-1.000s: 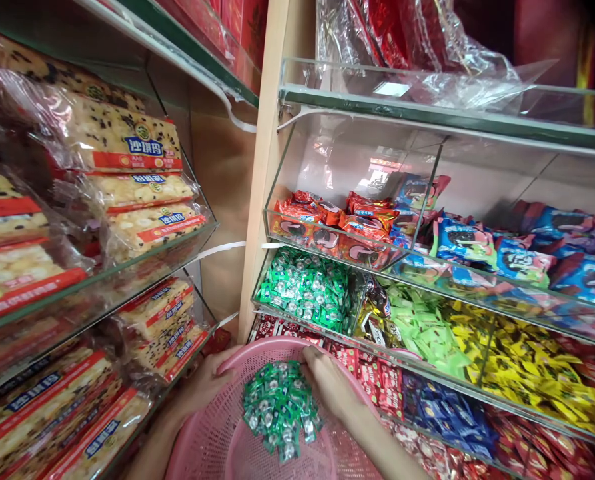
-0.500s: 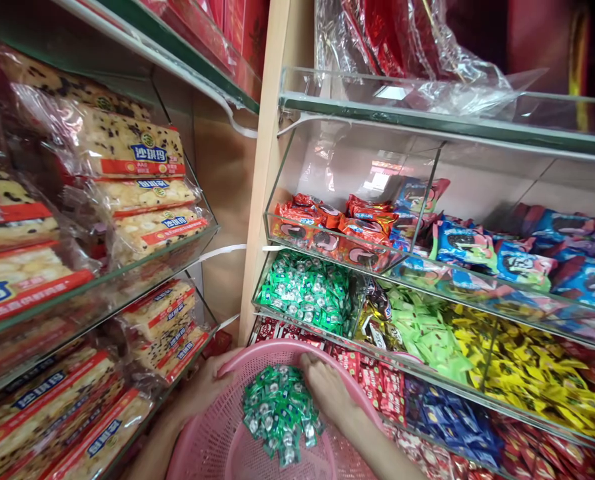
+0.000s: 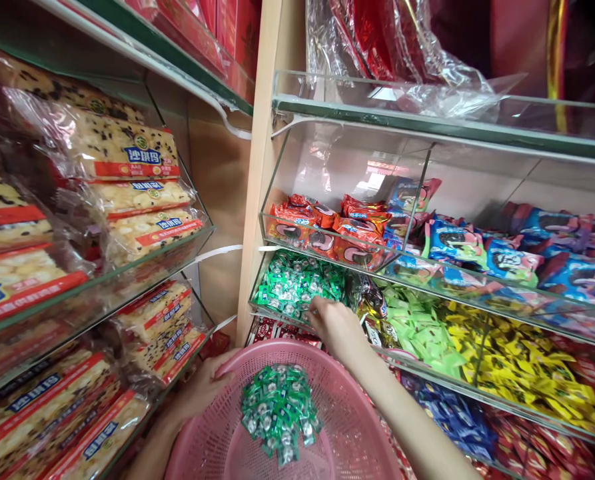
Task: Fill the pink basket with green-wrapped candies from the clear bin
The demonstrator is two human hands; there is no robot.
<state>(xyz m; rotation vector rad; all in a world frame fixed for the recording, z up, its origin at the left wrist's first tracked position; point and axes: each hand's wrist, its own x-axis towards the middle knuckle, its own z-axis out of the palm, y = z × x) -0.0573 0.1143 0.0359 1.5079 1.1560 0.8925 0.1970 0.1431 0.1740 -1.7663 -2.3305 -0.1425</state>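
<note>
My left hand [image 3: 211,383] is closed on the left rim of a pink plastic basket [image 3: 362,427] with a perforated wall. A heap of small green-wrapped candies [image 3: 280,407] lies inside it. Beyond the basket, my right hand [image 3: 337,327] is at the front edge of a clear shelf bin full of the same green-wrapped candies [image 3: 297,277]. Its fingers curl inward; whatever they may hold is hidden behind them.
Packaged puffed-grain cakes [image 3: 137,147] are stacked on glass shelves to the left. A wooden post [image 3: 257,153] divides the shelving. Bins right of it hold red and blue snack packs [image 3: 454,240], light green packets [image 3: 412,320] and yellow packets [image 3: 527,367].
My right hand has moved up and forward from the basket's far inner wall to the green candy bin. My left hand keeps its hold on the rim. The view has shifted slightly.
</note>
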